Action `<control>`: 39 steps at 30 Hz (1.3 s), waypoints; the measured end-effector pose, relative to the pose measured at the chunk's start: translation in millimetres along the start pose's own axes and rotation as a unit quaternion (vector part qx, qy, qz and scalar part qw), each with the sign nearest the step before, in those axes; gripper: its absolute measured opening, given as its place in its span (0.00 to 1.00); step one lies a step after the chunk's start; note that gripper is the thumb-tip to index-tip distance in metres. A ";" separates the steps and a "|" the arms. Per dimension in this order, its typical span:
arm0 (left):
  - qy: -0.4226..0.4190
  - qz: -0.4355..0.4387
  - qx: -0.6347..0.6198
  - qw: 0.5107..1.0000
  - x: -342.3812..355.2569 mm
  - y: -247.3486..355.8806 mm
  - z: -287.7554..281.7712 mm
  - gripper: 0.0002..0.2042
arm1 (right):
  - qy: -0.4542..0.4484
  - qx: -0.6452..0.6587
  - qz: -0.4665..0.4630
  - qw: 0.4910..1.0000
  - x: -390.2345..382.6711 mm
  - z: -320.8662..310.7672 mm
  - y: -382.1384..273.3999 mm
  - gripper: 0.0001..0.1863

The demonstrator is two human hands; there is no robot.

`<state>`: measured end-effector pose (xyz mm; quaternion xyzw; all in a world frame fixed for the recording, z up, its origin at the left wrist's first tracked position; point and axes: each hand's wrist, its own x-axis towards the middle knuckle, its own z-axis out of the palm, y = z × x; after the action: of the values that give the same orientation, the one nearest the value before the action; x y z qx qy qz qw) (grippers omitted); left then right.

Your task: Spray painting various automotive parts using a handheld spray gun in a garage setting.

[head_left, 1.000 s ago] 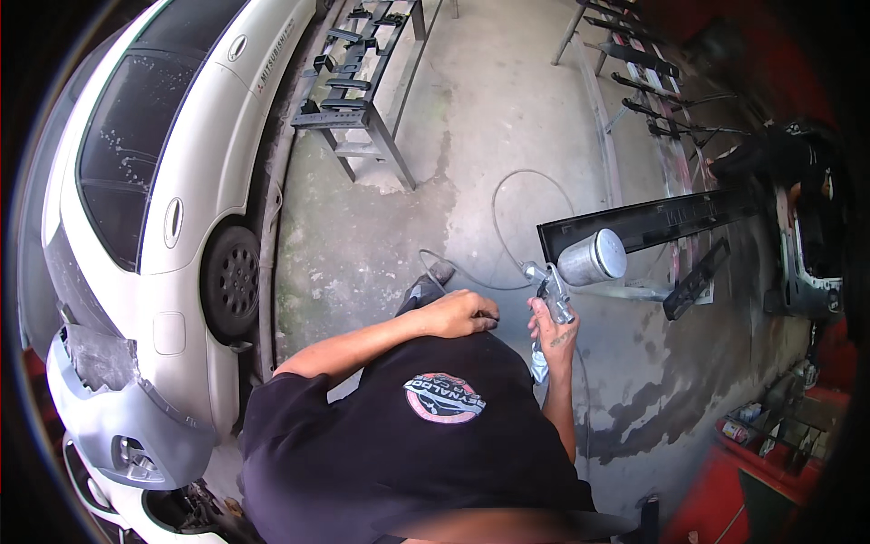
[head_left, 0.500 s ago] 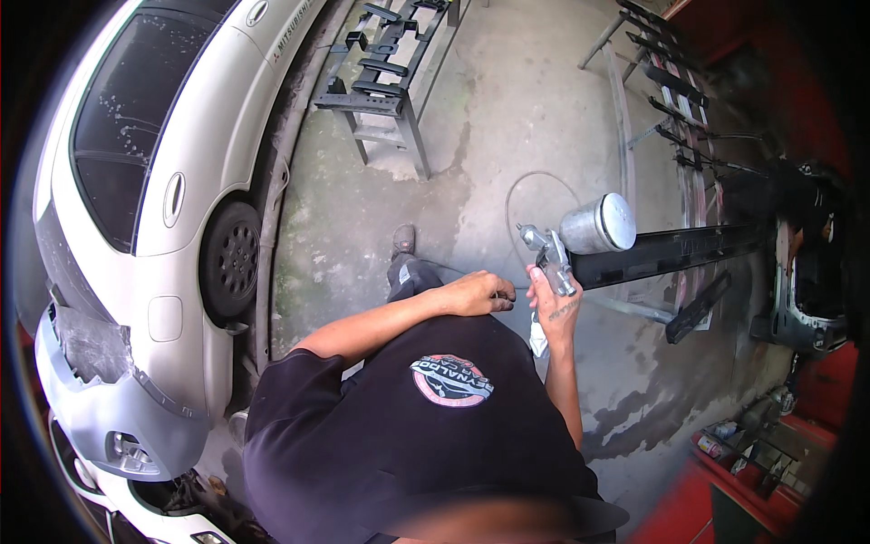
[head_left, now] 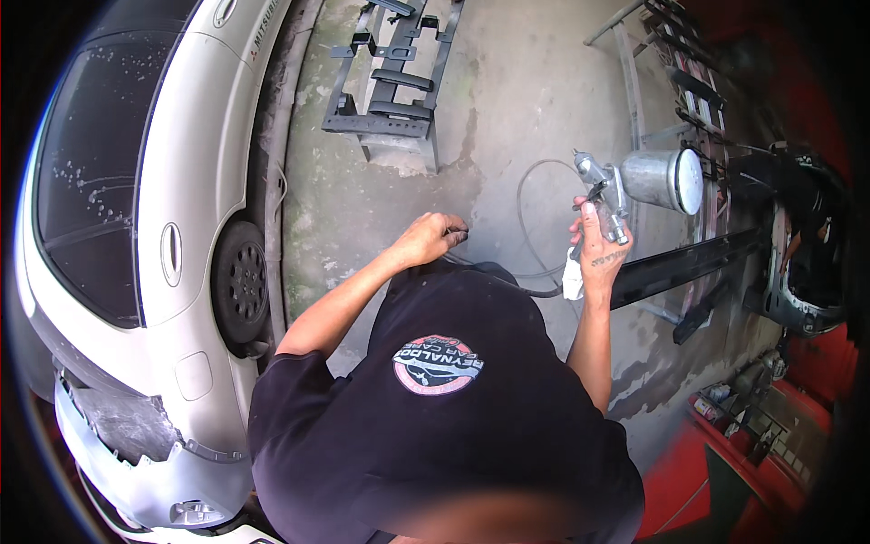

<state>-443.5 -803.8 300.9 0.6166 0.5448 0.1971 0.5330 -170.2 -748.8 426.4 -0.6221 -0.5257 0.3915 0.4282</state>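
My right hand (head_left: 602, 243) grips a metal spray gun (head_left: 605, 186) by its handle, with a silver paint cup (head_left: 666, 179) tilted out to the right. A crumpled white cloth or paper (head_left: 573, 275) hangs beneath that hand. An air hose (head_left: 523, 204) loops across the floor just left of the gun. My left hand (head_left: 431, 239) is held in front of my body, its fingers curled together and the fingertips dark. What those fingers hold, if anything, is hidden; a stretch of hose shows just below them.
A white car (head_left: 195, 172) with a grey bumper (head_left: 136, 471) lines the left side. Ahead, a metal stand (head_left: 381, 127) bears black door handles. On the right are a long black panel (head_left: 689, 263) and a rack (head_left: 625, 72) of dark parts. A red bench (head_left: 675, 490) stands lower right.
My right hand has carried the spray gun forward and to the right. The left hand has shifted forward and left, so the hands are farther apart.
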 end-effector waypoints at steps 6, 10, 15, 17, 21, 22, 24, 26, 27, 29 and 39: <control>0.012 -0.020 -0.050 0.998 49.6 -9.0 -17.5 0.13 | 0.045 0.011 -0.072 0.996 74.3 10.7 -24.2 0.12; -0.030 -0.039 -0.083 0.995 96.4 4.8 -17.6 0.12 | 0.040 -0.021 -0.064 0.997 137.2 14.5 -12.8 0.11; 0.077 -0.057 -0.028 0.995 189.3 14.5 -51.6 0.12 | 0.010 -0.021 -0.030 0.999 245.6 13.4 26.9 0.13; 0.156 -0.061 -0.031 0.985 235.2 22.5 -68.7 0.11 | -0.022 -0.021 -0.029 0.999 292.8 9.6 42.9 0.13; 0.286 -0.066 -0.010 0.956 333.9 48.9 -107.4 0.11 | -0.098 -0.036 0.003 0.995 374.6 -14.7 57.6 0.13; 0.321 -0.051 0.030 0.945 360.6 54.0 -119.1 0.11 | -0.122 -0.044 0.012 0.991 394.7 -18.8 58.8 0.14; 0.366 -0.050 0.101 0.924 405.5 58.8 -144.4 0.13 | -0.142 -0.023 0.010 0.990 423.4 -26.8 61.4 0.14; 0.382 -0.064 0.201 0.900 444.3 56.9 -174.4 0.17 | -0.155 -0.001 0.038 0.987 449.3 -31.8 63.6 0.14; 0.385 -0.084 0.205 0.896 462.5 55.1 -188.7 0.17 | -0.159 0.001 0.048 0.986 460.4 -33.9 64.5 0.14; 0.386 -0.089 0.286 0.873 494.4 49.5 -220.8 0.20 | -0.142 0.012 0.071 0.987 478.5 -35.1 66.0 0.13; 0.301 -0.225 0.445 0.813 613.2 11.3 -333.1 0.27 | -0.138 -0.011 0.088 0.986 564.0 -23.3 60.8 0.14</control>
<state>-511.2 -113.7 221.6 0.5560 0.8301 -0.0165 0.0396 -49.7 -198.5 355.8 -0.6107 -0.5274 0.5036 0.3086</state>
